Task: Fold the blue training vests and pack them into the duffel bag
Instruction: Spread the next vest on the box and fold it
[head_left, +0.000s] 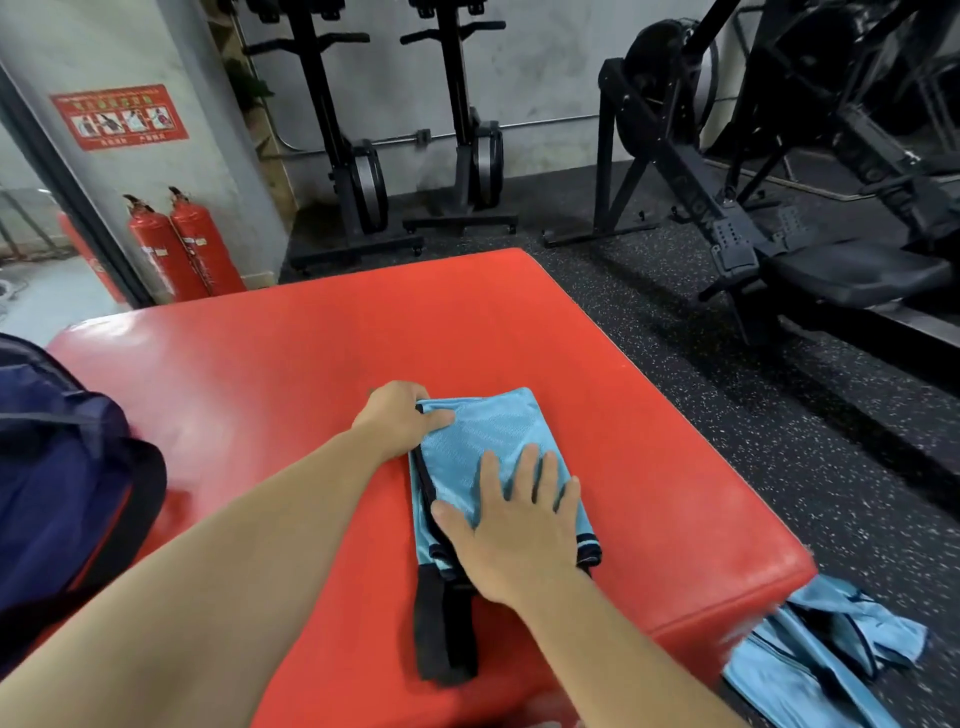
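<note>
A navy duffel bag (62, 467) sat at the far left, resting on the left edge of a red padded platform (311, 353); whether its top was open could not be told from this angle. Behind it, two red fire extinguishers (182, 244) stood against the wall beneath a red notice (120, 117).

Near the middle of the platform, the person's left hand (400, 421) gripped the far left corner of a folded blue vest (488, 431), thumb lying on top of the mesh and fingers curled around the edge. The vest lay flat on the red surface, folded into a narrow rectangle, with its black-trimmed end (444, 623) trailing towards the near edge of the platform.

The right hand (514, 525) pressed down on the nearer half of the vest, palm flat and fingers straight and spread.

To the right, crumpled blue vest fabric (821, 654) lay beside the platform's near right corner, on the speckled black floor (727, 395). Black exercise machines (779, 218) stood beyond, along the back wall and the right side.
</note>
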